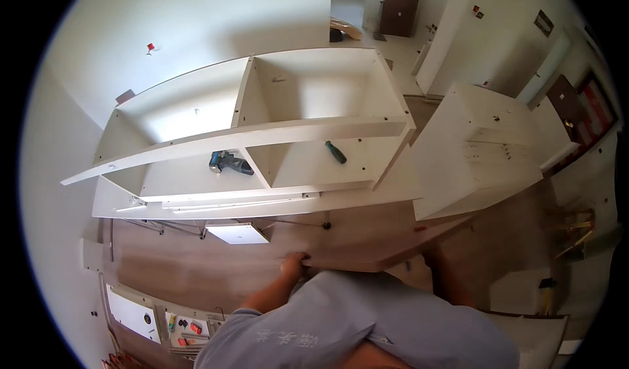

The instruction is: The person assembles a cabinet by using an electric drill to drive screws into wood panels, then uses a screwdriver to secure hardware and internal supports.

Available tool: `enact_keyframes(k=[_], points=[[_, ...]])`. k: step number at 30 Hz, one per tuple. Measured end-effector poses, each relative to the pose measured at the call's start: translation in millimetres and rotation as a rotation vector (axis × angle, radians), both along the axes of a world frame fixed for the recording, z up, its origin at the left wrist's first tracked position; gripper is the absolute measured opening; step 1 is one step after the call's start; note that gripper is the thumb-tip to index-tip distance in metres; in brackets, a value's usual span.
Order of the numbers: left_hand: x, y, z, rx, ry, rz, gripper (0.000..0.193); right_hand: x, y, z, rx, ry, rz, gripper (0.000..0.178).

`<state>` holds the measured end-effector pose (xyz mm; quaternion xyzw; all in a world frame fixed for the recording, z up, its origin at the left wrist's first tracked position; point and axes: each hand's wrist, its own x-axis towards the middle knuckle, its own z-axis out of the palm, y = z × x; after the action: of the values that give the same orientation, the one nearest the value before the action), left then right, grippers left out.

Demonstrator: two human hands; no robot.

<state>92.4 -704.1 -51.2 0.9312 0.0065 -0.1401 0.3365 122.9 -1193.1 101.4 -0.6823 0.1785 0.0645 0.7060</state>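
A brown board (386,250) is held close in front of my body, its near edge toward me. My left hand (295,261) is closed at the board's left end. On the other side, my right hand (430,256) reaches to the board's near right edge; its fingers are dark and mostly hidden. Beyond the board lies a large white cabinet frame (318,132) with open compartments. Inside it, a blue and black cordless drill (229,163) rests left of a divider, and a green-handled screwdriver (335,152) lies to the right.
A white cabinet box (468,149) stands at the right. On the floor are a small white panel (236,233) and, at lower left, white boards (133,312) beside a tray of hardware (189,330). A yellow-legged stand (576,241) is at far right.
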Motion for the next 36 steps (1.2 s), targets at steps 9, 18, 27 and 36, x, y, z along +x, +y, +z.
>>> enact_keyframes(k=[9, 18, 27, 36], points=[[17.5, -41.0, 9.0, 0.255, 0.154, -0.302, 0.037, -30.4, -90.6, -32.2, 0.042, 0.158, 0.14, 0.028], [31.0, -5.5, 161.9, 0.429, 0.027, -0.285, 0.031, -19.7, -71.5, -3.8, 0.3, 0.054, 0.051, 0.039], [-16.7, -19.9, 477.3, 0.164, -0.707, -0.054, 0.041, 49.7, -65.5, 9.4, 0.722, -0.328, 0.055, 0.068], [-95.4, 75.7, 510.3, 0.593, -1.027, 0.089, 0.066, 78.4, -2.6, 81.6, 0.83, -0.441, 0.323, 0.075]])
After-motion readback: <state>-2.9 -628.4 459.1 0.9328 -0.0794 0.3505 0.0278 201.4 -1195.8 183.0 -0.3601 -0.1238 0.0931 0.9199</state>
